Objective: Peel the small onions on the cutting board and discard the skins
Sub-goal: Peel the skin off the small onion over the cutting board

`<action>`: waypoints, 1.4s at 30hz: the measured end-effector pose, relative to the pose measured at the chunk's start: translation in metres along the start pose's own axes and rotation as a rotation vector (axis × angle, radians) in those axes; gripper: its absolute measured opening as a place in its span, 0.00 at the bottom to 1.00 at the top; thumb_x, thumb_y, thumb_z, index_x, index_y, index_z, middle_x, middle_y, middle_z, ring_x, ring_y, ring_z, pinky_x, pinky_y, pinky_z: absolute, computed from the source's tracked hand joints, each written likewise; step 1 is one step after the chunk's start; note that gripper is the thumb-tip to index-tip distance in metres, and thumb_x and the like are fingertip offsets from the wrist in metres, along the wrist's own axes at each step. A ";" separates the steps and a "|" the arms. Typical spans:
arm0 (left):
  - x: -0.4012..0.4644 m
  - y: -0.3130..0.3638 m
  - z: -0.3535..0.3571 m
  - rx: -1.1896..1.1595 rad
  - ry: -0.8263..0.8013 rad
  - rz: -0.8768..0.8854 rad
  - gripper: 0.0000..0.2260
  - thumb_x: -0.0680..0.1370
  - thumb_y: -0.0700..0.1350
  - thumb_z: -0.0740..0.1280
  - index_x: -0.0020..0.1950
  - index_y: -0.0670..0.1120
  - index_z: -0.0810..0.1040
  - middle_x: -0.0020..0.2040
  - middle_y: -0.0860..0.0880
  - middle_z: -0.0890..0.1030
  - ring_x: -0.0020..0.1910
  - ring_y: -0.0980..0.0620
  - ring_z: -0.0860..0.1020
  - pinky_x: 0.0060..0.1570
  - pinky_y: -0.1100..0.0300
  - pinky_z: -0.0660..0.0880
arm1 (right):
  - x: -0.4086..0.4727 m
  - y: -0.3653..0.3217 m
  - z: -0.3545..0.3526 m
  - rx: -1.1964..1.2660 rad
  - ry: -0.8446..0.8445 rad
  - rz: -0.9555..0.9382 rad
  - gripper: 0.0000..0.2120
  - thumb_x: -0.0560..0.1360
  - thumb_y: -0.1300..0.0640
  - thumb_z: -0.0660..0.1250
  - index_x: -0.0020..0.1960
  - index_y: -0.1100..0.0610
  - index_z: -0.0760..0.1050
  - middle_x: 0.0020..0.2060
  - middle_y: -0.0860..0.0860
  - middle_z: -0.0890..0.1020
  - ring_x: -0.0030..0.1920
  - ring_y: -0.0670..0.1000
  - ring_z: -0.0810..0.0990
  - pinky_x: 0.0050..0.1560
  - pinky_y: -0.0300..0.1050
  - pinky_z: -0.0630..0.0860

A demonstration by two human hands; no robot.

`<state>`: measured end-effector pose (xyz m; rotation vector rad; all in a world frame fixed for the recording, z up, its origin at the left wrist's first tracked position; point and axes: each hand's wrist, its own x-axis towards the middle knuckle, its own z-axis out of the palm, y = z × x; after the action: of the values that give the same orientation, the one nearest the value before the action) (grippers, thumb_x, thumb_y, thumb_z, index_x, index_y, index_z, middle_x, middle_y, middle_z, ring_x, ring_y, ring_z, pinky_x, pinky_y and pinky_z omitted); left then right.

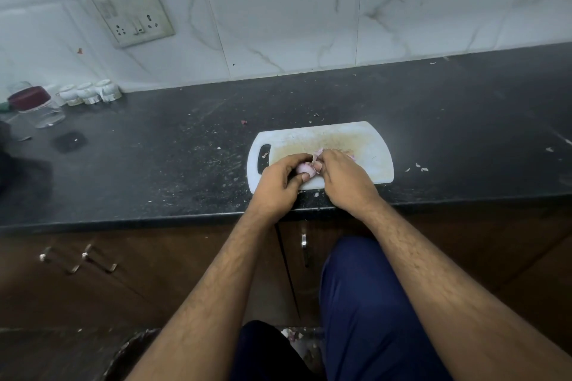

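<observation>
A small pinkish onion is held over the near left part of a white cutting board. My left hand grips the onion from the left, thumb underneath. My right hand pinches a strip of its pale pink skin at the onion's right side, the strip sticking up between the two hands. A bit of another pink onion piece shows just behind my right hand; most of it is hidden.
The board lies near the front edge of a dark stone counter. Loose skin scraps lie right of the board. Jars and small white pots stand far left by the tiled wall. Below, a bin with skins sits on the floor.
</observation>
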<state>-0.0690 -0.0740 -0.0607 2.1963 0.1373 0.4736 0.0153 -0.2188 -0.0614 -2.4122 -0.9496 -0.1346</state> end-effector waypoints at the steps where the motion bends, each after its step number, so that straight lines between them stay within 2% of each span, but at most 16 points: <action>1: 0.000 0.001 0.000 0.008 -0.007 0.001 0.16 0.81 0.38 0.69 0.69 0.45 0.79 0.62 0.53 0.84 0.62 0.59 0.79 0.62 0.76 0.70 | 0.000 0.000 0.000 0.001 -0.002 0.006 0.05 0.84 0.57 0.58 0.56 0.55 0.72 0.48 0.46 0.73 0.51 0.52 0.75 0.47 0.48 0.71; 3: 0.000 0.002 0.001 0.020 -0.031 0.011 0.16 0.81 0.36 0.68 0.68 0.46 0.79 0.62 0.53 0.84 0.62 0.58 0.79 0.62 0.75 0.70 | 0.001 0.000 -0.002 0.057 0.024 0.041 0.07 0.85 0.57 0.57 0.57 0.55 0.72 0.49 0.47 0.74 0.50 0.50 0.74 0.47 0.48 0.70; 6: -0.001 0.002 0.001 0.028 -0.044 0.020 0.17 0.80 0.36 0.68 0.68 0.48 0.80 0.61 0.54 0.84 0.63 0.57 0.79 0.67 0.66 0.71 | 0.004 0.002 -0.008 0.312 0.181 0.196 0.09 0.86 0.56 0.55 0.57 0.56 0.73 0.51 0.49 0.77 0.49 0.50 0.75 0.48 0.46 0.70; 10: -0.001 0.000 0.001 0.004 -0.039 0.005 0.17 0.81 0.39 0.68 0.70 0.50 0.77 0.64 0.56 0.82 0.65 0.59 0.78 0.68 0.63 0.71 | 0.003 0.006 -0.006 0.396 0.330 0.235 0.09 0.83 0.64 0.61 0.58 0.57 0.78 0.53 0.48 0.79 0.47 0.47 0.80 0.49 0.34 0.75; 11: -0.001 -0.001 0.001 -0.003 -0.035 0.003 0.18 0.81 0.40 0.68 0.71 0.51 0.76 0.66 0.56 0.81 0.66 0.59 0.77 0.69 0.62 0.71 | 0.002 0.005 -0.004 0.408 0.313 0.214 0.13 0.82 0.67 0.60 0.59 0.56 0.79 0.52 0.48 0.81 0.46 0.46 0.82 0.48 0.30 0.76; 13: -0.001 -0.004 0.003 -0.021 -0.017 0.001 0.22 0.81 0.39 0.68 0.74 0.51 0.72 0.69 0.56 0.79 0.69 0.58 0.76 0.72 0.59 0.71 | -0.001 0.003 0.000 0.425 0.284 0.182 0.17 0.81 0.68 0.58 0.62 0.55 0.80 0.51 0.48 0.84 0.48 0.44 0.83 0.52 0.34 0.79; 15: -0.001 -0.004 0.004 -0.053 0.007 -0.007 0.24 0.81 0.37 0.68 0.76 0.50 0.68 0.72 0.54 0.77 0.69 0.58 0.75 0.72 0.58 0.71 | -0.003 0.001 -0.002 0.420 0.298 0.148 0.14 0.83 0.61 0.61 0.64 0.53 0.79 0.54 0.47 0.84 0.52 0.44 0.83 0.57 0.40 0.79; 17: -0.002 -0.003 0.003 -0.099 0.025 -0.019 0.26 0.81 0.36 0.68 0.77 0.48 0.66 0.74 0.53 0.74 0.69 0.57 0.76 0.71 0.58 0.73 | -0.003 0.000 -0.004 0.423 0.267 0.077 0.12 0.82 0.53 0.66 0.64 0.51 0.80 0.57 0.45 0.81 0.52 0.43 0.81 0.56 0.38 0.77; 20: -0.002 -0.003 0.003 -0.117 0.026 -0.021 0.27 0.81 0.36 0.68 0.77 0.47 0.65 0.74 0.50 0.74 0.69 0.56 0.77 0.70 0.58 0.74 | -0.003 0.000 -0.005 0.443 0.166 0.033 0.09 0.77 0.50 0.73 0.57 0.48 0.82 0.51 0.42 0.80 0.49 0.40 0.79 0.51 0.35 0.75; 23: -0.001 -0.004 0.004 -0.118 0.033 -0.027 0.26 0.80 0.36 0.69 0.76 0.47 0.67 0.67 0.48 0.79 0.66 0.56 0.79 0.68 0.60 0.75 | -0.001 0.002 -0.002 0.490 0.168 0.107 0.04 0.76 0.51 0.75 0.45 0.47 0.80 0.42 0.42 0.84 0.43 0.41 0.80 0.47 0.40 0.78; 26: -0.001 -0.003 0.005 -0.119 0.050 -0.020 0.24 0.79 0.35 0.70 0.74 0.46 0.68 0.63 0.49 0.81 0.63 0.57 0.80 0.65 0.64 0.75 | 0.001 0.003 0.002 0.366 0.154 0.101 0.03 0.80 0.51 0.69 0.47 0.47 0.78 0.44 0.42 0.83 0.46 0.45 0.81 0.49 0.47 0.79; 29: -0.001 -0.003 0.006 -0.134 0.064 -0.014 0.24 0.79 0.34 0.70 0.72 0.45 0.68 0.62 0.49 0.81 0.62 0.58 0.80 0.62 0.68 0.74 | 0.002 0.001 0.003 0.193 0.176 0.136 0.06 0.84 0.53 0.61 0.54 0.53 0.76 0.49 0.46 0.80 0.47 0.49 0.77 0.45 0.46 0.73; 33: -0.001 -0.001 0.007 -0.158 0.073 -0.016 0.23 0.79 0.33 0.70 0.72 0.44 0.67 0.65 0.48 0.80 0.64 0.57 0.79 0.65 0.65 0.75 | 0.001 0.003 0.000 0.354 0.281 0.186 0.09 0.83 0.63 0.57 0.53 0.52 0.74 0.45 0.47 0.81 0.44 0.48 0.79 0.41 0.41 0.71; 34: 0.000 -0.002 0.007 -0.169 0.073 -0.017 0.23 0.79 0.32 0.69 0.71 0.44 0.67 0.65 0.48 0.80 0.65 0.57 0.79 0.67 0.63 0.75 | -0.001 0.002 -0.002 0.416 0.269 0.173 0.10 0.83 0.63 0.58 0.53 0.51 0.75 0.44 0.46 0.82 0.44 0.47 0.80 0.42 0.39 0.72; 38: 0.000 -0.003 0.007 -0.184 0.069 -0.013 0.23 0.79 0.31 0.69 0.70 0.46 0.68 0.65 0.51 0.79 0.67 0.58 0.78 0.69 0.61 0.74 | -0.001 0.002 -0.004 0.414 0.159 0.092 0.05 0.80 0.51 0.70 0.54 0.49 0.80 0.46 0.43 0.83 0.46 0.43 0.80 0.48 0.40 0.77; 42: -0.002 -0.001 0.005 -0.181 0.071 -0.020 0.21 0.79 0.33 0.70 0.68 0.48 0.70 0.61 0.57 0.80 0.64 0.62 0.80 0.65 0.65 0.75 | -0.001 0.003 -0.003 0.493 0.182 0.097 0.03 0.77 0.52 0.73 0.47 0.51 0.81 0.43 0.43 0.84 0.46 0.43 0.82 0.51 0.43 0.79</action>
<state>-0.0685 -0.0773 -0.0647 2.0004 0.1482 0.5325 0.0170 -0.2229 -0.0609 -1.9481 -0.6852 -0.0713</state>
